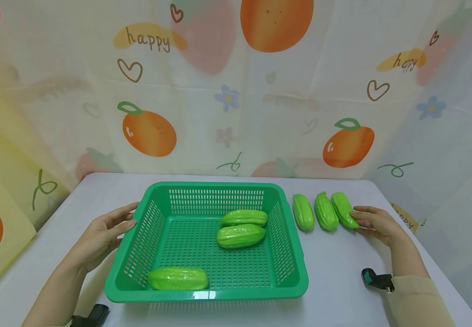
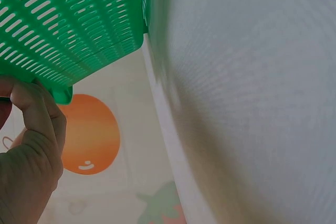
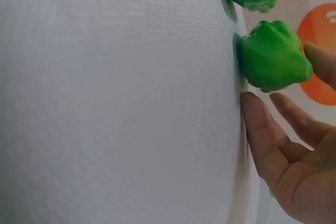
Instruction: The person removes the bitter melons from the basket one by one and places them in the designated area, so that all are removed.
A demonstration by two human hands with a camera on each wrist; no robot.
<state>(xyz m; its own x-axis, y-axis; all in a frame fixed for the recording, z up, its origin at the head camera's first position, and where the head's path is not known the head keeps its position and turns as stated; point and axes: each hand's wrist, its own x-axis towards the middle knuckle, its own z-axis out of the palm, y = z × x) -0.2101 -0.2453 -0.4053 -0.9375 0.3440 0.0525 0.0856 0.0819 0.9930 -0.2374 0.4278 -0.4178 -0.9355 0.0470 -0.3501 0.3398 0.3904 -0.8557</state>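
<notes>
A green plastic basket (image 1: pixel 162 297) stands on the table, and my left hand (image 1: pixel 102 234) grips its left rim, thumb on top and fingers beneath. In the left wrist view the fingers of that hand (image 2: pixel 34 124) curl at the basket's edge. Inside lie a front gourd (image 1: pixel 177 278) and two ridged green gourds (image 1: pixel 240 236) at the back right. To the right of the basket, my right hand (image 1: pixel 376 225) reaches round the end of the rightmost gourd (image 1: pixel 343 210). In the right wrist view, thumb and fingers straddle this gourd (image 3: pixel 273 56) without closing on it.
Two more gourds, one by the basket (image 1: pixel 303 212) and one in the middle (image 1: pixel 325 211), lie left of the rightmost one. A patterned curtain (image 1: pixel 260 113) hangs behind the white table (image 1: pixel 334 277). Black straps (image 1: pixel 376 279) sit at both wrists.
</notes>
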